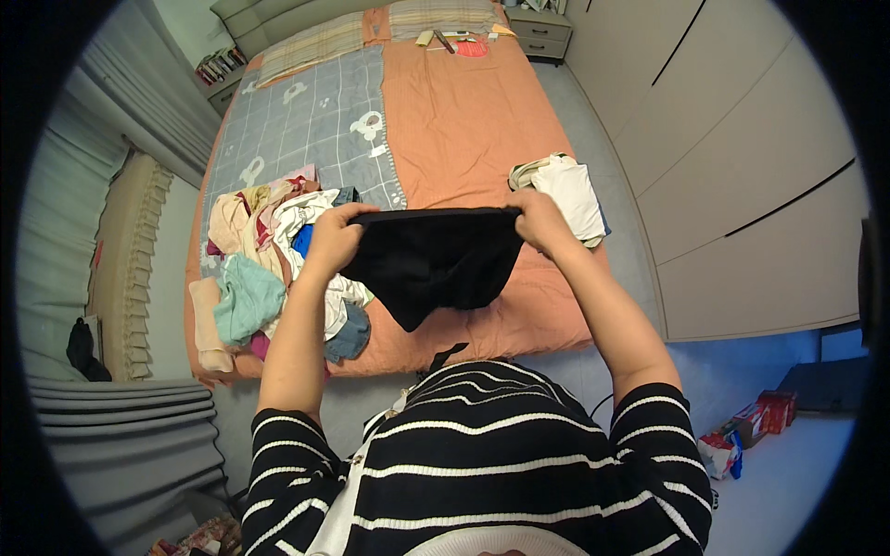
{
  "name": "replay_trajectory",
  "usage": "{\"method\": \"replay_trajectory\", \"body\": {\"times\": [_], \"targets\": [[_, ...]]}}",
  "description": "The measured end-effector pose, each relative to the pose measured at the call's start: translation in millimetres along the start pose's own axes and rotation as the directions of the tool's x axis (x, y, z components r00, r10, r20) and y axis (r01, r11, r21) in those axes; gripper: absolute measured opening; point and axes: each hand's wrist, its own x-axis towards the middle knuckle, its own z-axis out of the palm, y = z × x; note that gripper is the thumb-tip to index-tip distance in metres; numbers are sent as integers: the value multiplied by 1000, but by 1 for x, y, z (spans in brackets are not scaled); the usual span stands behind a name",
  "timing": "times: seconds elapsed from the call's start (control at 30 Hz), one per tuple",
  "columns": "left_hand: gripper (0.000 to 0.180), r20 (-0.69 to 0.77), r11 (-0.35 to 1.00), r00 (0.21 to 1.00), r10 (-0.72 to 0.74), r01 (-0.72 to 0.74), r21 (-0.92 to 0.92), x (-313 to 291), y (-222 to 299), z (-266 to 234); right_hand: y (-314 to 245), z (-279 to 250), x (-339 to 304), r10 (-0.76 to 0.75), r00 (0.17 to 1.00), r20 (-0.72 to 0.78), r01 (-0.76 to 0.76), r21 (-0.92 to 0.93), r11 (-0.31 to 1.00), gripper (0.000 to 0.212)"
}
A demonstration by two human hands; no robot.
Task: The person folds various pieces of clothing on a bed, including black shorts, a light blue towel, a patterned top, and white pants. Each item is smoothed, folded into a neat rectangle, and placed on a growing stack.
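Observation:
A black garment [436, 259] hangs stretched between my two hands above the near end of the bed; its exact kind I cannot tell. My left hand [336, 239] grips its upper left corner, and my right hand [540, 222] pinches the upper right corner. The top edge runs nearly straight, while the lower part droops to a point on the left. Left of my left hand lies a loose heap of clothes [248, 298] in mint, white, pink and blue. Close by my right hand is a stack of folded clothes [567, 190] with a cream piece on top.
The bed has an orange cover [464, 120] and a grey checked blanket [306, 120]. Small items and a pink fan-shaped thing [471, 48] lie near the pillows. Tall wardrobes [742, 167] line the right, curtains [120, 102] the left. Red boxes [765, 417] sit at lower right.

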Motion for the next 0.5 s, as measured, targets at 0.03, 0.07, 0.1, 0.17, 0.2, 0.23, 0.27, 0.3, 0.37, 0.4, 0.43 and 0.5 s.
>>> {"method": "replay_trajectory", "body": {"times": [0.03, 0.07, 0.1, 0.17, 0.2, 0.23, 0.27, 0.3, 0.37, 0.4, 0.43, 0.5], "targets": [[36, -43, 999, 999, -34, 33, -7, 0, -5, -10, 8, -3, 1, -30, 995, -92, 25, -57, 998, 29], [37, -67, 999, 997, -47, 46, -26, 1, -12, -19, 23, -6, 4, -10, 989, -145, -7, -116, 993, 30], [38, -93, 997, 994, -61, 57, -44, 3, -19, -28, 34, -12, 5, 4, 980, -199, -40, -174, 984, 30], [39, -216, 997, 975, -53, 63, 39, 7, -39, -40, 50, -20, 3, 28, 971, -236, -95, -279, 955, 27], [39, -304, 992, 953, -8, 45, 114, 9, -55, -48, 45, -22, 3, 116, 966, -231, -173, -244, 954, 25], [38, -386, 981, 922, 43, 33, 190, 9, -69, -55, 39, -24, 4, 204, 953, -223, -251, -210, 945, 24], [38, -366, 966, 929, 52, 47, 256, 11, -67, -48, 50, -21, 4, 277, 940, -200, -311, -161, 937, 23], [38, -349, 944, 935, 57, 63, 323, 9, -60, -39, 54, -17, 6, 330, 936, -123, -339, -61, 939, 24], [36, -330, 939, 941, 71, 49, 341, 11, -51, -21, 54, -10, 11, 404, 914, 48, -407, 136, 903, 25], [35, -281, 955, 958, 47, 40, 295, 12, -47, -14, 45, -7, 14, 433, 880, 195, -474, 311, 824, 24], [34, -231, 969, 973, 25, 34, 247, 15, -42, -7, 35, -5, 16, 419, 873, 251, -484, 329, 811, 22], [32, -177, 999, 983, -47, 46, -9, 24, -28, 6, 14, -7, 20, 383, 851, 358, -505, 360, 785, 19]]}}
